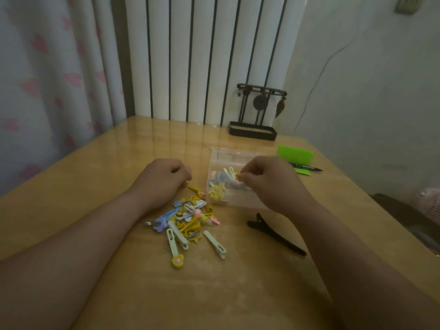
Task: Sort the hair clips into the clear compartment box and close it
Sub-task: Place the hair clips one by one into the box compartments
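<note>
Many small pastel plastic hair clips [188, 220] lie heaped on the desk [95, 186] beside the clear plastic compartment box [222, 154]. My left hand [166, 177] fingers pinch a yellow clip [193, 188], and my right hand [266, 179] seems to pinch a pale clip [238, 176] over the box. Light, stiff and slippery, I judge, so I'd grip them mid-length.

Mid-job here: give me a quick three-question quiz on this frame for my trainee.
1. True or false: the black clip lies in the pile.
2. What is the right hand over? A the pile; B the box; C the green card.
3. Fill in: the clip that the left hand holds is ___ in colour.
Key: 1 false, it lies apart, to the right of the pile; 2 B; 3 yellow.
</note>
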A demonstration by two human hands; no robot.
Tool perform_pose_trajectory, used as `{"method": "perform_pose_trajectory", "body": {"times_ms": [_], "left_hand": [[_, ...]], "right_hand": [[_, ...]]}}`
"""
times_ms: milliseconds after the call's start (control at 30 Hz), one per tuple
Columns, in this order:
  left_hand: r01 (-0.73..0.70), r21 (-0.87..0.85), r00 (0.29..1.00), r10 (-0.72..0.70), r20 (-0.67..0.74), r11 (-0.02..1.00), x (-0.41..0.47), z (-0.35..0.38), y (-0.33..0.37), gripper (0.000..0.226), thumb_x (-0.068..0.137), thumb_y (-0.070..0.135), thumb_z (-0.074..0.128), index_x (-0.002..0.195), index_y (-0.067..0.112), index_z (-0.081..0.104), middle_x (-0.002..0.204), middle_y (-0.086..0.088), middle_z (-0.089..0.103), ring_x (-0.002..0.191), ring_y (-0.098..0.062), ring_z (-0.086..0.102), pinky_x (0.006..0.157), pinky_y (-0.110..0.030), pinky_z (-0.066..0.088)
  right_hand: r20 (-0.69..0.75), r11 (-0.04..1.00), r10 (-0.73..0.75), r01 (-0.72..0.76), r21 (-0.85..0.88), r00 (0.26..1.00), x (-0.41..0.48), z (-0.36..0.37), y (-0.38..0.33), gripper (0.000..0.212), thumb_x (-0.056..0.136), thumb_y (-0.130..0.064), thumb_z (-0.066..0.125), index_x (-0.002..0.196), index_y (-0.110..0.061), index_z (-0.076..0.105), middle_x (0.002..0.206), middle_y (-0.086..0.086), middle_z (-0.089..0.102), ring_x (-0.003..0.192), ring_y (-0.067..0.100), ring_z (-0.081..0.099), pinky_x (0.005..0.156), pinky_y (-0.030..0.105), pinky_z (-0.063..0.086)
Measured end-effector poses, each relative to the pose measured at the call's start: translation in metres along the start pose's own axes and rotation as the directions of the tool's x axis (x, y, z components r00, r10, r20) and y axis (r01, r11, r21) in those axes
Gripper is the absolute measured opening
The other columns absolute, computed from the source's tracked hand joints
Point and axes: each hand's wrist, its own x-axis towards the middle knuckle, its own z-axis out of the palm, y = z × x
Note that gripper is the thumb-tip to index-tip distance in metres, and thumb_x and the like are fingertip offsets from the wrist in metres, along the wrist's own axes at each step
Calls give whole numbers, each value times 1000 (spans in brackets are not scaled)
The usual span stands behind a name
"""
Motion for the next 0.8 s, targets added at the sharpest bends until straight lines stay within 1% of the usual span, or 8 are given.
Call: {"method": "perform_pose_trajectory", "body": {"times_ms": [100, 200, 300, 433, 567, 700, 733, 800], "left_hand": [[-5, 16, 1000, 5, -3, 1000, 2, 0, -1, 28, 103, 32, 62, 83, 22, 78, 79, 5, 77, 80, -12, 70, 80, -31, 52], [-9, 16, 1000, 9, -3, 1000, 3, 0, -2, 28, 104, 31, 61, 82, 23, 78, 78, 6, 77, 77, -10, 68, 77, -31, 51], [-9, 15, 1000, 9, -3, 1000, 3, 0, -3, 28, 104, 31, 61, 82, 23, 78, 76, 7, 76, 77, -10, 69, 76, -30, 51], [3, 9, 1000, -3, -3, 1000, 5, 0, -4, 29, 103, 34, 62, 81, 25, 78, 74, 9, 76, 78, -11, 70, 80, -33, 54], [9, 9, 1000, -9, 2, 1000, 3, 1, -3, 28, 102, 36, 62, 80, 25, 77, 74, 9, 76, 79, -13, 71, 81, -35, 56], [18, 14, 1000, -19, 5, 1000, 2, 0, 1, 27, 102, 35, 62, 82, 24, 77, 76, 7, 76, 80, -15, 71, 82, -37, 56], [19, 15, 1000, -19, 7, 1000, 1, -1, 2, 27, 102, 34, 63, 82, 24, 78, 76, 6, 76, 80, -15, 71, 83, -38, 56], [11, 23, 1000, -12, 6, 1000, -1, -1, 3, 26, 101, 33, 63, 82, 22, 78, 77, 5, 76, 82, -16, 71, 84, -39, 57]], "right_hand": [[117, 998, 25, -17, -66, 993, 10, 7, -6, 8, 91, -34, 79, 91, -25, 80, 88, -10, 74, 82, 6, 67, 79, 37, 61], [158, 993, 3, 15, -115, 987, 20, 14, -12, 7, 90, -31, 80, 93, -25, 82, 90, -10, 75, 84, 6, 66, 83, 39, 62], [140, 991, -16, 33, -126, 990, 29, 22, -18, 6, 89, -31, 79, 91, -26, 82, 86, -12, 74, 84, 6, 66, 82, 40, 62], [121, 992, -8, 23, -120, 993, 35, 30, -20, 7, 87, -31, 78, 89, -27, 84, 87, -11, 76, 86, 8, 68, 82, 42, 62], [39, 996, -31, 34, -81, 999, 22, 25, -16, 13, 94, -28, 70, 97, -26, 83, 93, -12, 76, 86, 6, 68, 83, 42, 62], [-71, 994, -107, 103, -48, 992, -3, 7, -18, 12, 96, -29, 67, 100, -30, 79, 93, -17, 73, 87, 1, 66, 81, 35, 61], [-69, 992, -127, 126, -20, 990, -12, 3, -20, 12, 97, -29, 67, 100, -30, 79, 92, -17, 73, 86, -1, 66, 81, 31, 60], [-5, 985, -171, 171, 8, 985, -29, -2, -26, 11, 97, -32, 69, 101, -32, 79, 91, -18, 73, 86, -3, 66, 80, 26, 59]]}}
